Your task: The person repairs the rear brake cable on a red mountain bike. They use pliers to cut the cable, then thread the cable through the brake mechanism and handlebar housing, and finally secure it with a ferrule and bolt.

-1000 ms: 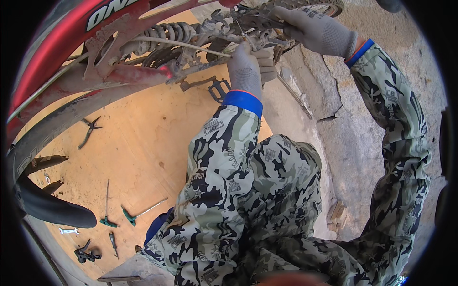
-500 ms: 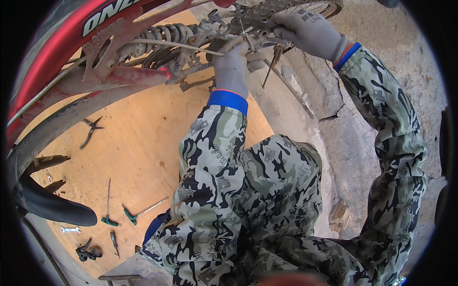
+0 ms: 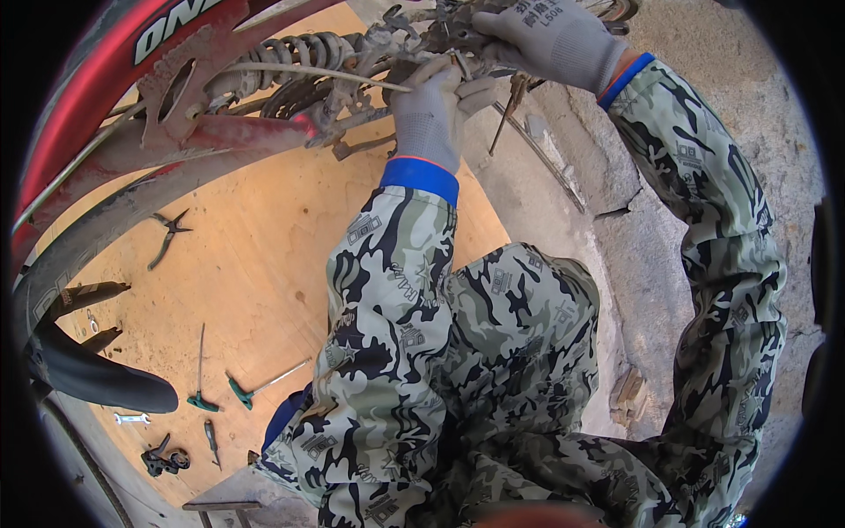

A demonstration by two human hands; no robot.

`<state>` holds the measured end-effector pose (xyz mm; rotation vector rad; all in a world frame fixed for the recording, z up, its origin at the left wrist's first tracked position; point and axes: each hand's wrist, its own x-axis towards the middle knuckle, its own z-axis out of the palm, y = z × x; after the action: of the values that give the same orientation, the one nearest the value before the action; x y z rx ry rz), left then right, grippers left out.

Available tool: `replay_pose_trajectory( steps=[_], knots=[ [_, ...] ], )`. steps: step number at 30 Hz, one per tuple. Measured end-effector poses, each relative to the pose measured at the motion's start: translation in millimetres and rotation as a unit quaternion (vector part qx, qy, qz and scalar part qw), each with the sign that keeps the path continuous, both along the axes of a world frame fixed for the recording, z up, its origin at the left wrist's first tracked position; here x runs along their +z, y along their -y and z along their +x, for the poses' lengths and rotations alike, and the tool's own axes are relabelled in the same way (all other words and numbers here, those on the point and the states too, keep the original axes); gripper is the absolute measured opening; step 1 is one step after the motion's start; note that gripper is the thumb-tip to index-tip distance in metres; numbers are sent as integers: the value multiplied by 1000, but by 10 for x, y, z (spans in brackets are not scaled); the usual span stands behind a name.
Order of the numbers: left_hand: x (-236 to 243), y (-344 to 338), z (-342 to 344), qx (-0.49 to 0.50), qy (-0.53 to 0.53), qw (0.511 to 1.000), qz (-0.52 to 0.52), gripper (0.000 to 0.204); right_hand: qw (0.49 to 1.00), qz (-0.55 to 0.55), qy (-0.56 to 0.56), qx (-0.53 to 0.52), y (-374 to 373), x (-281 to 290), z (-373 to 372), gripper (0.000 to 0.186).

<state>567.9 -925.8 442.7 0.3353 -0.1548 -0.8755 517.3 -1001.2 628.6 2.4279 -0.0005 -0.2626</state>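
Observation:
A dusty red bicycle frame (image 3: pixel 88 106) with a coil shock (image 3: pixel 299 62) spans the top left. My gloved left hand (image 3: pixel 429 110) has its fingers curled at the rear mechanism beside a thin pale cable or rod (image 3: pixel 326 72); exactly what they grip is hidden. My gloved right hand (image 3: pixel 550 48) reaches over the mechanism from the right, fingers bent and pressed on parts near the rear wheel (image 3: pixel 616 19), their hold hidden. A thin dark rod (image 3: pixel 498 132) hangs just below it. Part of the crank (image 3: pixel 356 150) shows behind my left wrist.
On the plywood board (image 3: pixel 273 255) lie pliers (image 3: pixel 167 238), two green T-handle keys (image 3: pixel 202 402) (image 3: pixel 239 393), a wrench (image 3: pixel 132 418), a screwdriver (image 3: pixel 211 440) and a black part (image 3: pixel 163 458). A dark fender (image 3: pixel 114 378) curves at left; cracked concrete (image 3: pixel 660 264) and wood scraps (image 3: pixel 627 396) are at right.
My left hand has shifted left, covering more of the pedal. My right hand has moved leftward and up along the mechanism. The dark rod below it has come into view.

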Motion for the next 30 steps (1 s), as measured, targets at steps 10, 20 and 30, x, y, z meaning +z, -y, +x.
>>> replay_pose_trajectory(
  steps=[10, 20, 30],
  knots=[
    [127, 98, -43, -34, 18, 999, 12, 30, 999, 1, -46, -28, 5, 156, 17, 27],
    [299, 66, -79, -6, 15, 1000, 22, 38, 997, -39, -69, 8, 103, 315, 22, 23],
    [193, 208, -122, -6, 60, 998, -6, 37, 996, -50, -40, 60, 327, 193, -17, 21]
  ],
)
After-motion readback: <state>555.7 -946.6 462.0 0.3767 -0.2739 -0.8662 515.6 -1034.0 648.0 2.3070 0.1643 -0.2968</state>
